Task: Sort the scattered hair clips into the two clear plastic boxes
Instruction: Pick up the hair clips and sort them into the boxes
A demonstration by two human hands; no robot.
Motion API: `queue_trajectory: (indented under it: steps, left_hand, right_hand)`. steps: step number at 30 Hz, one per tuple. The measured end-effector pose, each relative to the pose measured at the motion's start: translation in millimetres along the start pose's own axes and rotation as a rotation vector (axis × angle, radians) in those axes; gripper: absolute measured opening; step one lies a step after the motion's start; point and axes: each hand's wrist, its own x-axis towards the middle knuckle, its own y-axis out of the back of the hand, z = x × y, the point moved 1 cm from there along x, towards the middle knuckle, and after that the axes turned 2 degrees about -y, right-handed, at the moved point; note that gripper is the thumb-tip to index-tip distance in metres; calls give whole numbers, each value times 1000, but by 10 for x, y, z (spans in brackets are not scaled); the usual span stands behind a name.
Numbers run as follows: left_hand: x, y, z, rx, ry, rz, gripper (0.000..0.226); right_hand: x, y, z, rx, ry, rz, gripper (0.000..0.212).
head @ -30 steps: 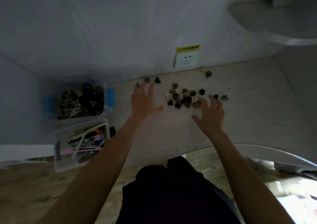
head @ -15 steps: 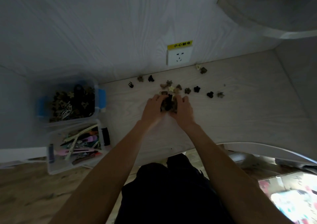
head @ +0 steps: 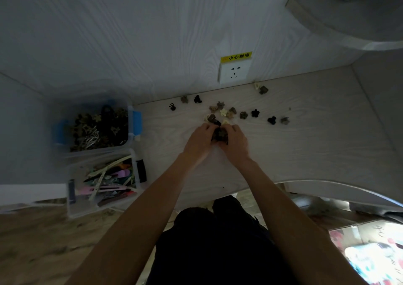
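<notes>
At the frame's centre, our left hand (head: 199, 140) and right hand (head: 235, 142) cup a clump of clips (head: 220, 134) together on the bench (head: 305, 145); loose clips (head: 243, 115) lie above, 2 boxes (head: 130, 130) at left.

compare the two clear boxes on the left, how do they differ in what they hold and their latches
The far box holds small dark and brownish claw clips; the near box holds long flat clips in pink, cream and other colours. The far box has blue latches, while the near box has a dark latch on its right side. The far box sits closer to the wall, the near box closer to the person. Both are clear plastic, lidless and standing side by side left of the desk.
</notes>
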Motion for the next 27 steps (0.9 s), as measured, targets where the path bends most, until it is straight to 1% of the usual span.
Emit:
queue_trajectory:
  steps: [5,8,10,13,15,17,21,25,27]
  left_hand:
    - [-40,20,-11,-46,-20,9,41]
    - [-93,99,-19,-122,-45,62,41]
    - [-149,217,-43,-173,-70,135,41]
    - [-283,494,-134,-228,-108,277,41]
    - [-397,728,-243,-232,-103,361,39]
    - [-508,980,-366,-263,-59,428,37]
    - [-810,1465,-726,-381,84,566,32]
    - [-1068,1705,-1110,-432,233,612,32]
    - [-1164,1769,-1233,-512,284,623,35]
  right_hand:
    - [6,12,-36,55,-25,17,37]
    - [-24,54,-74,128,-26,54,35]
    - [-55,117,-161,195,19,92,36]
    - [-57,211,-446,259,143,117,37]
    - [-50,230,-718,266,235,113,37]
    - [-41,219,-1009,302,302,84,37]
    - [32,-1,-1626,350,443,-19,33]
    - [81,-289,-2105,352,467,-150,34]
    - [93,-399,-2263,320,481,-199,39]
